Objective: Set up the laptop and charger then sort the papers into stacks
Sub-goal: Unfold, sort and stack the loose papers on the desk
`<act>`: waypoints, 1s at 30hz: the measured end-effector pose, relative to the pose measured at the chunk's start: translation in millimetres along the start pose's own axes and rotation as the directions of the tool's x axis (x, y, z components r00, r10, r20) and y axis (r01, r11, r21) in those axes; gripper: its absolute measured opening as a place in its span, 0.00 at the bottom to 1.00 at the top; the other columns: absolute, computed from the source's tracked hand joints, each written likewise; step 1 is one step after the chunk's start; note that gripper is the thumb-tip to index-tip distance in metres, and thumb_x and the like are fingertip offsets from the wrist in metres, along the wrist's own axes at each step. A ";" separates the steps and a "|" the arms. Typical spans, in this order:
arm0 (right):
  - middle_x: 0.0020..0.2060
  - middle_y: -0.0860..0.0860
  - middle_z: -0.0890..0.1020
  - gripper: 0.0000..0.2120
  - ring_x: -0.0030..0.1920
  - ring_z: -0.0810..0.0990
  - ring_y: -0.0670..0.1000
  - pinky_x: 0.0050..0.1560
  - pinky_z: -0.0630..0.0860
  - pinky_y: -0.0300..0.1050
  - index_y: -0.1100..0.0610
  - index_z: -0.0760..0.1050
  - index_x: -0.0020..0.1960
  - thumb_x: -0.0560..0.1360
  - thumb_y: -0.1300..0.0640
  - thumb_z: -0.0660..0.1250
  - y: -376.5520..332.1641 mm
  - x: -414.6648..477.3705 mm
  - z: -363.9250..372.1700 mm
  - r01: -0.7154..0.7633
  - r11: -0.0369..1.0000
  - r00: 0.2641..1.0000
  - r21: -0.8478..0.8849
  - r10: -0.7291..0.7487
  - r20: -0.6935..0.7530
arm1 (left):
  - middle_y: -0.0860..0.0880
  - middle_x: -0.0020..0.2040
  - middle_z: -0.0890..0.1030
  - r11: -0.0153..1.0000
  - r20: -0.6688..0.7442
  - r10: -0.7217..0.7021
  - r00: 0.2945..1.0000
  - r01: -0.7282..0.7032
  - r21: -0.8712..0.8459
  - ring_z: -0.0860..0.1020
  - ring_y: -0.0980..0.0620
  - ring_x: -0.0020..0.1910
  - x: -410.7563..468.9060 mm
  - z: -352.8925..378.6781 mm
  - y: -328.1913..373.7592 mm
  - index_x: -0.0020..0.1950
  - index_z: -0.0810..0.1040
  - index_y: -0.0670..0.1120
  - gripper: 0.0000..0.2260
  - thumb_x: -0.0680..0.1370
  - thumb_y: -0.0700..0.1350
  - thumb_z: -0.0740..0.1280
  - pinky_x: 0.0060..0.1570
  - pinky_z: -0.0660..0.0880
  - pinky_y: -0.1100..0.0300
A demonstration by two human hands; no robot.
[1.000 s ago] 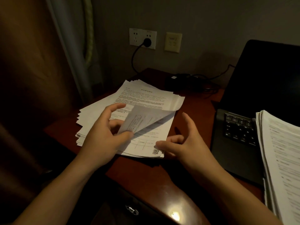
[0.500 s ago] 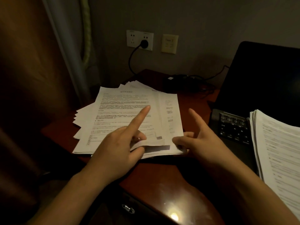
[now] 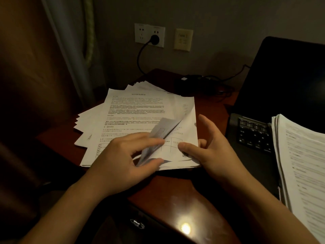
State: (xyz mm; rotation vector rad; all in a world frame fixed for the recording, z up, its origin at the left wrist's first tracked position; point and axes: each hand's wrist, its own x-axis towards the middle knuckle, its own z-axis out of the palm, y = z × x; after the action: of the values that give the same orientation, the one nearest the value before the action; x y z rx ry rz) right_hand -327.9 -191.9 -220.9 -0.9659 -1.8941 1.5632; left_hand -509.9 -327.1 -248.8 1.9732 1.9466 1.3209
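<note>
Left hand (image 3: 121, 161) pinches curled sheet (image 3: 162, 134) atop paper stack (image 3: 133, 113); right hand (image 3: 212, 154) at stack's 4 o'clock, fingers spread, thumb pressing.

Bare red-brown desk (image 3: 175, 194) lies open only in front of the fanned paper pile (image 3: 133, 117) and in a narrow strip to its right, hemmed in by the open laptop (image 3: 253, 134). Behind the pile, a charger brick (image 3: 189, 83) and tangled cables (image 3: 223, 88) block the way; the left hand (image 3: 119, 159) and right hand (image 3: 211, 152) crowd its near edge.
</note>
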 end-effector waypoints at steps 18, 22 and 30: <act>0.35 0.62 0.79 0.48 0.37 0.84 0.59 0.38 0.80 0.47 0.36 0.47 0.80 0.74 0.58 0.75 3.8 3.7 -6.3 -0.002 0.999 1.000 -0.047 0.001 -0.029 | 0.68 0.58 0.80 0.882 -0.212 -0.316 0.925 0.203 -0.426 0.82 0.62 0.52 3.6 -5.1 3.8 0.71 0.65 0.73 0.31 0.81 0.38 0.66 0.45 0.82 0.61; 0.34 0.56 0.79 0.47 0.33 0.83 0.49 0.32 0.75 0.35 0.38 0.49 0.80 0.73 0.56 0.75 8.2 2.8 -0.9 0.033 0.998 0.998 -0.050 -0.036 -0.059 | 0.67 0.52 0.81 0.957 -0.043 -0.242 0.969 0.231 -0.175 0.77 0.68 0.50 4.5 -9.0 4.0 0.58 0.80 0.67 0.16 0.79 0.44 0.69 0.46 0.80 0.62; 0.26 0.48 0.76 0.47 0.28 0.78 0.43 0.29 0.72 0.32 0.40 0.49 0.80 0.73 0.53 0.75 8.7 2.6 -1.1 0.032 0.996 0.996 -0.086 -0.040 -0.083 | 0.85 0.53 0.69 0.974 0.006 -0.200 0.980 0.200 -0.104 0.64 0.83 0.60 4.3 -6.4 3.7 0.62 0.77 0.63 0.22 0.74 0.42 0.75 0.54 0.63 0.84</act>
State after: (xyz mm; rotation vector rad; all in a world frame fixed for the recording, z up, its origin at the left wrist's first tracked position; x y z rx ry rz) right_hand -326.9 -188.5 -229.3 -1.0121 -1.9208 1.4089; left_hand -511.5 -327.4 -240.5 1.6792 1.9741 1.3457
